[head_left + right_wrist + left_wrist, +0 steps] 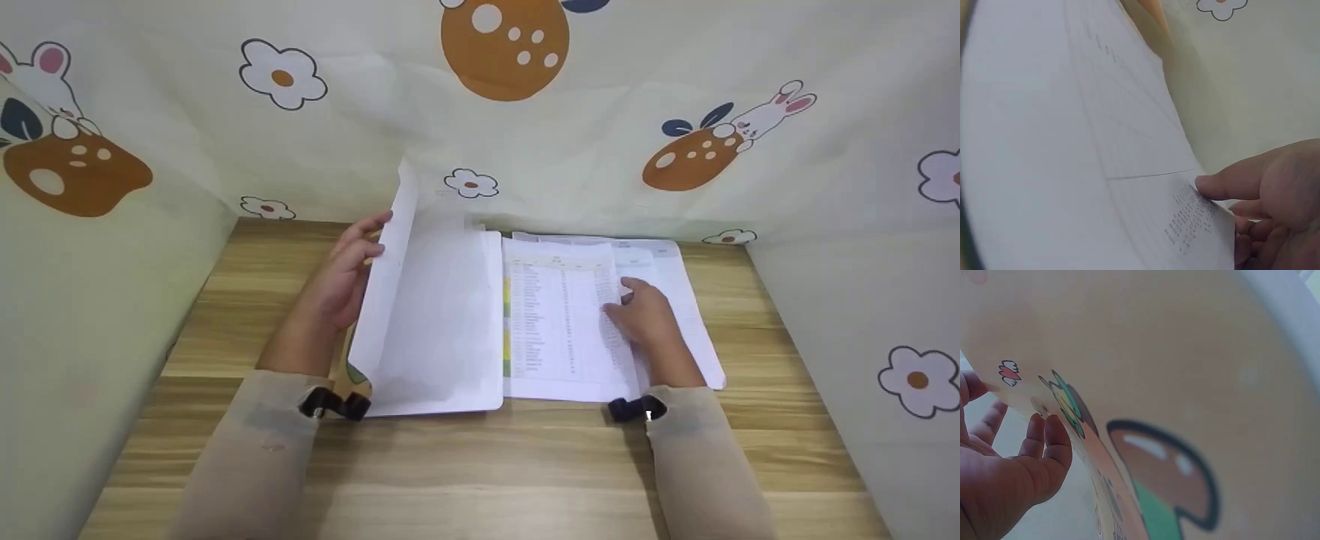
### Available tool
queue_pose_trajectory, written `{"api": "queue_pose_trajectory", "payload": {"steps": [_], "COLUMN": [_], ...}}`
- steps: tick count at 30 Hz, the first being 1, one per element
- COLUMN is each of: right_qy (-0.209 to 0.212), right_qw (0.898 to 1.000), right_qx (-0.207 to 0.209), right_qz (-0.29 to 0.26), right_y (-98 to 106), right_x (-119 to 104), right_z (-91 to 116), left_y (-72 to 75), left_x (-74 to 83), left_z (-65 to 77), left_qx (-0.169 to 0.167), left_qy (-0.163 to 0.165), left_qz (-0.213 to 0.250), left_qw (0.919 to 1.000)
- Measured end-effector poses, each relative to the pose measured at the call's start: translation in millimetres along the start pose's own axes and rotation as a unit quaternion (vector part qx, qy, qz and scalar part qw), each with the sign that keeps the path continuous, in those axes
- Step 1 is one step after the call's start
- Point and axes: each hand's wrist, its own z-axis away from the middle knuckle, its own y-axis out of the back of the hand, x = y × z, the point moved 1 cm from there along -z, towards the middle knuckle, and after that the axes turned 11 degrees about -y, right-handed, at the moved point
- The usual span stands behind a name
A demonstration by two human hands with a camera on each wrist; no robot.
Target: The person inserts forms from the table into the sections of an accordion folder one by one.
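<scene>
An open notebook (450,315) with a cartoon-printed outer cover (1174,354) lies on the table. Its left cover is lifted and bowed, showing a blank white inner face. My left hand (349,274) holds this cover at its outer edge, fingertips against the printed side in the left wrist view. On the right half lies a printed sheet (555,330) with columns of small text. My right hand (645,311) pinches the sheet's right edge, the thumb (1213,187) on top and the other fingers partly hidden beneath. More printed pages (682,300) show under it, reaching farther right.
The notebook rests on a wood-grain table (465,472). Close behind and at both sides hangs a pale cloth (360,150) printed with flowers, rabbits and orange fruit. Yellow and green strips show beside the notebook's middle fold.
</scene>
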Motion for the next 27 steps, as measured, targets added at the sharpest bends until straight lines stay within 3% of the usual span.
{"api": "queue_pose_trajectory", "payload": {"steps": [3,10,16,27], "right_qy": [-0.014,0.017,0.018,0.043], "right_qw": [0.999,0.993,0.987,0.96], "right_qx": [0.001,0.014,0.002,-0.039], "right_qz": [-0.036,-0.115,-0.16,-0.273], "right_y": [6.1,12.9,16.8,37.5], "right_x": [1.1,-0.7,-6.6,-18.5], "right_z": [1.5,3.4,6.3,22.7], "left_y": [0.5,0.1,0.6,-1.7], "left_x": [-0.3,-2.0,-2.2,-4.0], "left_z": [0.3,0.4,0.7,-1.1], "left_qx": [-0.002,-0.004,-0.008,-0.009], "left_qy": [0.002,0.006,0.008,0.012], "left_qz": [-0.003,-0.01,-0.01,0.003], "left_qw": [1.0,0.9999,0.9999,0.9999]}}
